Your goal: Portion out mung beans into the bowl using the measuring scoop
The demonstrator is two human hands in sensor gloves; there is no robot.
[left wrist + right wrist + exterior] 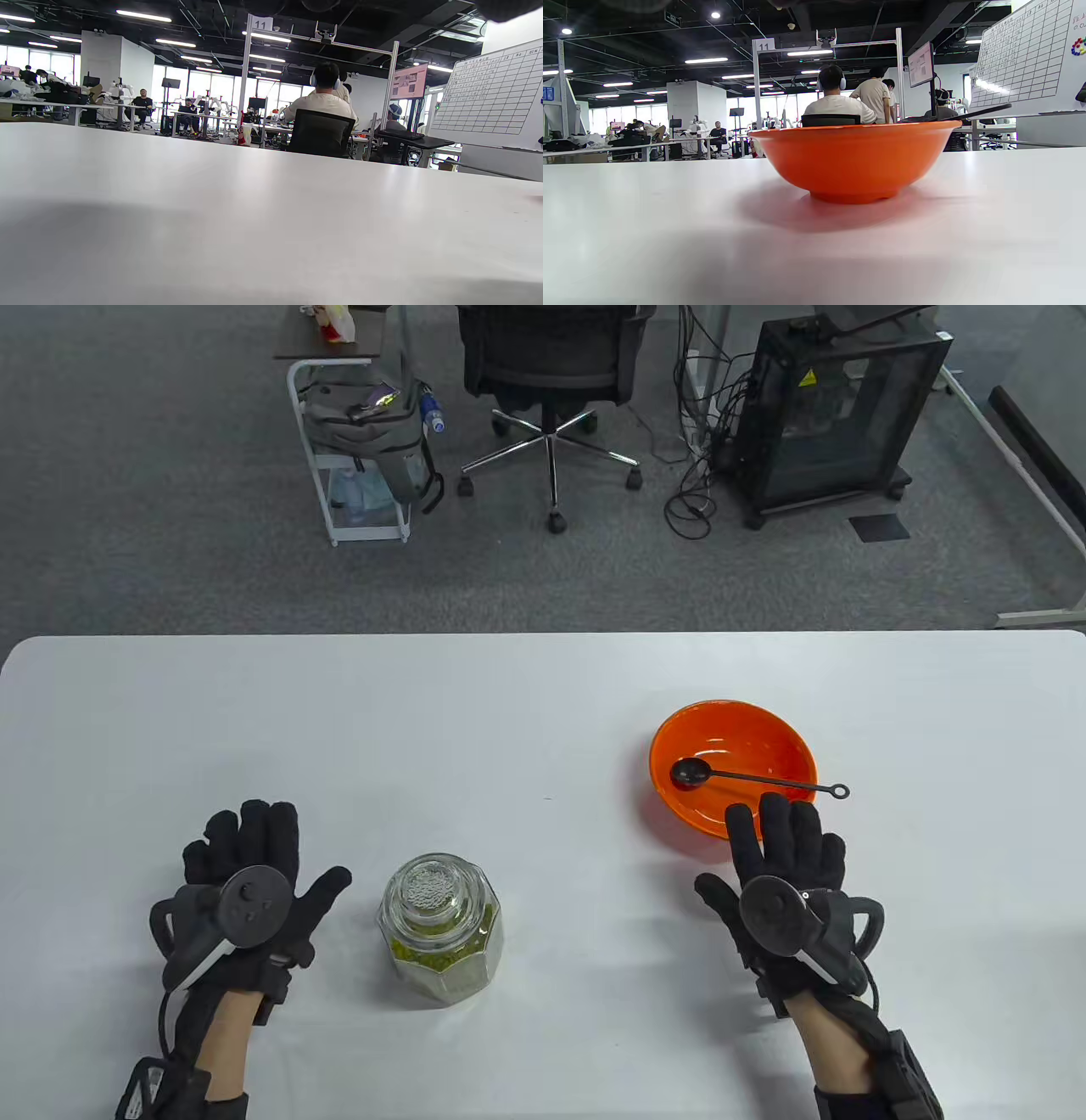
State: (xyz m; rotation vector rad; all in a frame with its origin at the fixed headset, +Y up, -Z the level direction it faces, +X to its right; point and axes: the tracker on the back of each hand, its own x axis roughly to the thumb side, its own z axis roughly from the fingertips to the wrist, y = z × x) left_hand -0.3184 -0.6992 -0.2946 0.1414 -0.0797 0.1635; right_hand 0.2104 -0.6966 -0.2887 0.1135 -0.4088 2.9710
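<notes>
An orange bowl (764, 734) stands on the white table at the right, seen side-on in the right wrist view (855, 159). A black measuring scoop (747, 779) lies in it, cup inside and handle (984, 111) sticking out over the right rim. A lidded glass jar (439, 929) holding green mung beans stands near the front centre. My left hand (246, 861) lies flat on the table left of the jar, fingers straight. My right hand (785, 857) lies flat just in front of the bowl, fingertips at its near rim. Neither hand holds anything.
The white table (509, 712) stretches wide behind the jar and bowl. Beyond its far edge stand an office chair (551, 381), a white cart with a backpack (365, 432) and a black cabinet (836, 407). People sit at distant desks in the wrist views.
</notes>
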